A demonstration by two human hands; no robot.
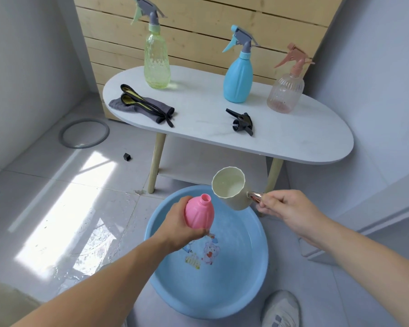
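My left grip (175, 226) clamped the uncapped pink plastic bottle (200, 214); my right grip (291, 208) clamped the handle of the cream plastic scoop (230, 200)

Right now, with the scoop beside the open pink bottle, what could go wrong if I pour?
The pink bottle has a narrow mouth and the scoop a wide rim, so a pour may run over the left hand rather than go in. The bottle is held near the far rim of the blue basin; a spill might miss it and reach the floor, which already looks wet and could be slippery.
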